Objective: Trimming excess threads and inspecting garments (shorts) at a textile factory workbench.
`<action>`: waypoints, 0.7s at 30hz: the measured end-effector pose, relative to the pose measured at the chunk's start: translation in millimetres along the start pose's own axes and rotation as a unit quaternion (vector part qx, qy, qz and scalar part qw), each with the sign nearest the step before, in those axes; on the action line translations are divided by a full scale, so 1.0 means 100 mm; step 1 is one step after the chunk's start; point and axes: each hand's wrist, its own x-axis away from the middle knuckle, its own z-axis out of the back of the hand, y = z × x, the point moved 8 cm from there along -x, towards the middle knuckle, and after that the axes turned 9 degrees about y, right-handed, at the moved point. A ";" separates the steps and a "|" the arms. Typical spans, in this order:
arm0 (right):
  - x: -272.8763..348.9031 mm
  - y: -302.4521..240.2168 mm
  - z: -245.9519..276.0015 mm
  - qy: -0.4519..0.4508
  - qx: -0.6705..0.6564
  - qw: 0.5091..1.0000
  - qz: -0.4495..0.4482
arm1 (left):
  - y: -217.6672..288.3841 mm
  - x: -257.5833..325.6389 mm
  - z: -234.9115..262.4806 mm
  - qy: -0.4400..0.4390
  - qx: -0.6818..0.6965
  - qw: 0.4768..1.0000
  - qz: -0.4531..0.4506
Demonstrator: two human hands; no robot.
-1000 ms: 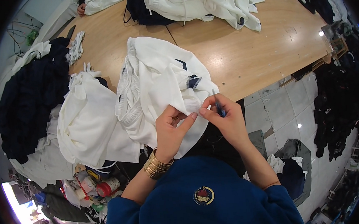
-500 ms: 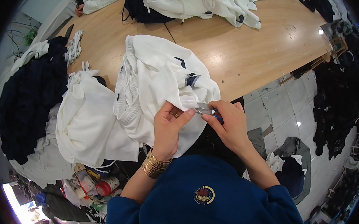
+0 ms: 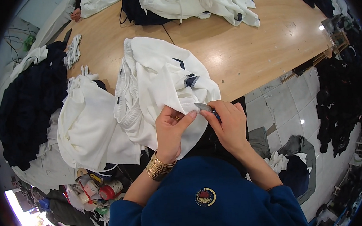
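Observation:
White pants (image 3: 155, 68) with a gathered elastic waistband and dark navy patches lie at the near edge of the table, partly hanging toward my lap. My left hand (image 3: 171, 128), with gold bangles at the wrist, pinches an edge of the white fabric between thumb and fingers. In my right hand (image 3: 227, 120) are small thread snips (image 3: 207, 108) with a blue handle, mostly covered by the fingers. Their metal blades lie together against the fabric, just beside my left thumb tip. Any thread at the blades is too small to see.
Another white garment (image 3: 85, 119) lies left of the pants, beside a navy pile (image 3: 29, 102). More white garments (image 3: 198, 2) are heaped at the far side of the wooden table (image 3: 260, 48). At far left shows another person's hand (image 3: 76, 15). Clothes fill a grey bag (image 3: 309, 148) on the tiled floor.
The snips' blades were spread apart and are now together, with the right hand turned slightly and closer to the left thumb. The left hand keeps its pinch on the fabric.

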 end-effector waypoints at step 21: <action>0.16 0.88 -0.01 -0.012 -0.100 0.972 -0.211 | -0.42 0.08 0.56 -0.056 -0.166 0.964 0.198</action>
